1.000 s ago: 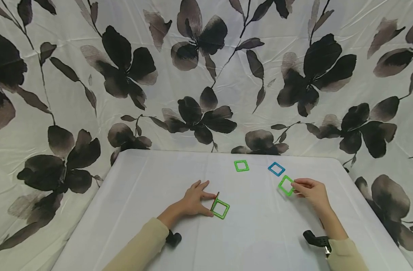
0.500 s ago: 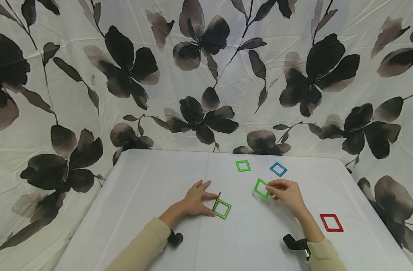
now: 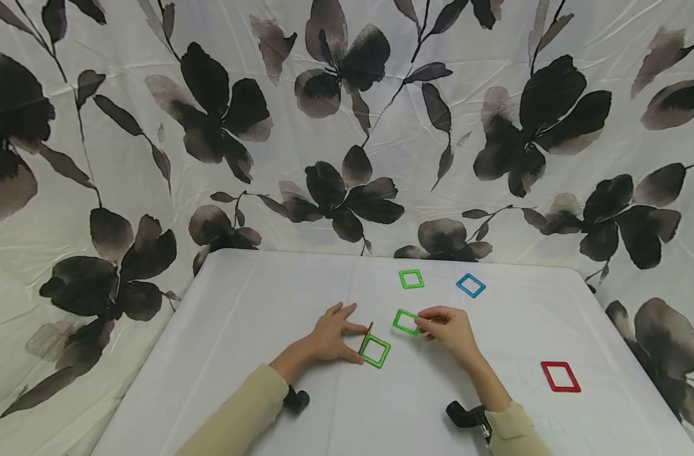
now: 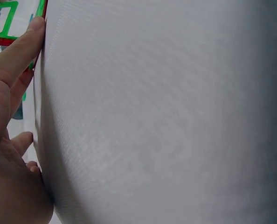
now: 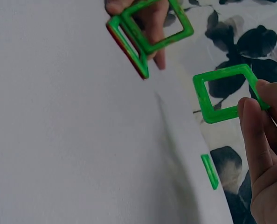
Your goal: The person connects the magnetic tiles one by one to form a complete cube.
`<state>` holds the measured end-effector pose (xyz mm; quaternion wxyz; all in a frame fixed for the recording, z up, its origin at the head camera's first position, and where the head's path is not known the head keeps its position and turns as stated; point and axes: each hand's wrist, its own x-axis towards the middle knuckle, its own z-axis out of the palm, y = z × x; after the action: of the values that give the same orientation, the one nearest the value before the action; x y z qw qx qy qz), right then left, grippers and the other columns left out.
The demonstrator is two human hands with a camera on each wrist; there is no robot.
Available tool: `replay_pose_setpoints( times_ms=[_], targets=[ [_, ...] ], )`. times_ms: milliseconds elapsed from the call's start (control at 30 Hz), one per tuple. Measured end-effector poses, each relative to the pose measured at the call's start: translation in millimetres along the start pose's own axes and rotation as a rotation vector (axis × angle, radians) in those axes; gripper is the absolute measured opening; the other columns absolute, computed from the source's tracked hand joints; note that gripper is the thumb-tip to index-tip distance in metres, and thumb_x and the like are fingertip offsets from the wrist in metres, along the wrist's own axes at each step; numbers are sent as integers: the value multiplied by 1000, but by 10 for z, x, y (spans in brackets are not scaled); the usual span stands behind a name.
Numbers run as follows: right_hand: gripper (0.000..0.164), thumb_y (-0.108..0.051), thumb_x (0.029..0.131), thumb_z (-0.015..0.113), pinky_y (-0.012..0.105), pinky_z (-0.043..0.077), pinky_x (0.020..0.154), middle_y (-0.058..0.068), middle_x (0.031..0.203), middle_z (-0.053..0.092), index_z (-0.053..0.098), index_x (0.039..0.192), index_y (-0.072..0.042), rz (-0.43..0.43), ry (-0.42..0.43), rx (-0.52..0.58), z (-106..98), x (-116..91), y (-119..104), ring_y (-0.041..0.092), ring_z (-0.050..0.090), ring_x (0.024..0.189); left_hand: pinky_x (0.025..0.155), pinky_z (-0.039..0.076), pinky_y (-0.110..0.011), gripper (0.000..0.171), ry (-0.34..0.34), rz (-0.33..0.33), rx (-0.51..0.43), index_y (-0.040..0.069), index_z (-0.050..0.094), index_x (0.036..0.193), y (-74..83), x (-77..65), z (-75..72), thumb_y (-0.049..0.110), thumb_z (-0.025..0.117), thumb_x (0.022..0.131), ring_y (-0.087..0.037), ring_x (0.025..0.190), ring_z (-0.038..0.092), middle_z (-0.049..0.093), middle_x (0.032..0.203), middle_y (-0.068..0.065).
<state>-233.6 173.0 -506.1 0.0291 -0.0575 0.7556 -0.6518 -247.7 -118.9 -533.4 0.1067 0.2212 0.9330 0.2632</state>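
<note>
In the head view my left hand (image 3: 331, 335) rests low on the table, thumb and index finger pinching a standing magnetic tile (image 3: 366, 335) by its ends. A green square magnetic tile (image 3: 385, 356) joins it at an angle; in the right wrist view the narrow tile of the pair (image 5: 129, 49) has a reddish edge. Another green tile (image 3: 396, 317) is pinched at one side between thumb and fingers of my right hand (image 3: 448, 329), just right of the pair and apart from it. The left wrist view is mostly filled by white cloth, with fingers (image 4: 22, 53) touching a tile edge.
Toward the back of the white table (image 3: 256, 297) lie a loose green tile (image 3: 413, 287) and a blue tile (image 3: 463, 279). A red tile (image 3: 566, 389) lies at the right. Behind the table hangs a floral cloth (image 3: 347, 126).
My right hand has carried its green tile leftward, from beside the blue tile to near the joined pair, uncovering the red tile. My left hand has stayed at the pair.
</note>
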Motion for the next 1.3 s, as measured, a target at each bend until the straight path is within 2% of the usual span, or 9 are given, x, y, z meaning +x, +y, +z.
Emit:
replay_pose_setpoints(
  times_ms=[167,333,467,633,733,933,1133,1300],
  targets=[
    [21,-5,86,74,31,57,62,22,87,69,69,101,9,-14,-41,40,98,-6,29,19,67,70,108,24,-58,68,15,27,47,27,70,123,33,-16,-25,53,88,62,-37,141,20,33,153,-9],
    [17,1,87,71,31,57,62,25,88,68,69,101,11,-10,-56,66,162,-49,-37,21,67,71,100,35,-48,64,39,49,64,27,71,119,80,-20,-70,51,88,62,-30,124,35,45,135,-6],
    [16,2,87,70,35,57,63,26,86,67,68,99,12,-19,-57,41,220,-122,-188,24,67,70,90,40,-40,64,31,55,47,27,70,119,85,-26,-80,49,89,63,-22,108,39,46,118,0],
    [16,2,86,70,33,57,66,23,87,68,69,99,12,-27,-51,18,281,-185,-275,24,67,70,84,41,-33,64,11,52,57,27,69,121,75,-38,-75,49,88,64,-15,99,39,46,109,6],
    [16,2,86,71,30,57,66,23,87,68,69,99,11,-41,-48,11,305,-203,-282,23,67,70,85,42,-34,65,8,60,103,27,68,123,74,-38,-69,52,86,66,-16,100,41,47,110,6],
    [16,2,87,70,28,56,65,27,88,68,69,99,12,-65,-64,4,351,-202,-260,25,68,70,97,38,-45,62,12,71,185,28,66,125,82,-41,-65,56,81,71,-25,117,41,49,120,1],
    [13,3,86,70,37,57,65,28,87,67,69,97,11,-84,-71,-29,425,-198,-254,29,68,69,98,36,-47,59,10,79,178,29,65,124,94,-68,-74,54,79,73,-27,120,40,48,125,-1],
    [11,6,85,70,36,57,61,28,84,67,70,94,11,-124,-67,-70,489,-204,-252,31,68,67,100,35,-49,57,9,83,165,29,65,122,107,-84,-82,53,79,73,-28,122,38,48,125,-1]
  ],
)
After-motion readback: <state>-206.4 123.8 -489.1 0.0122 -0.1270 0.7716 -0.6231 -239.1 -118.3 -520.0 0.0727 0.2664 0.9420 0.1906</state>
